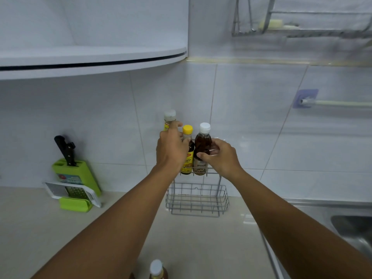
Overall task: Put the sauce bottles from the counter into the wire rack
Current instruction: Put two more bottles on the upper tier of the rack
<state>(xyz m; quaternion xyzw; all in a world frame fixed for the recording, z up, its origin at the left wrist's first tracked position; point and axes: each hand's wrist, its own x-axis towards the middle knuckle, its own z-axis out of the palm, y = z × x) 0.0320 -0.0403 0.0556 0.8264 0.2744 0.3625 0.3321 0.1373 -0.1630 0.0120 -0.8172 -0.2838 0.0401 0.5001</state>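
Observation:
A two-tier wire rack [198, 200] hangs on the tiled wall above the counter. Three sauce bottles stand in its upper tier: a grey-capped bottle [169, 117] on the left, a yellow-capped bottle [187, 158] in the middle and a dark white-capped bottle [203, 140] on the right. My left hand [172, 149] wraps the grey-capped bottle, its fingers touching the yellow-capped one. My right hand [218, 156] grips the white-capped bottle by its body. The lower tier holds nothing. Another white-capped sauce bottle [158, 269] stands on the counter at the bottom edge.
A green knife block [77, 176] with a black-handled knife and a grater [73, 193] stand at the left against the wall. A white shelf [90, 61] overhangs at upper left. A steel sink [350, 226] lies at right, with a towel rail [338, 103] and dish rack [302, 23] above.

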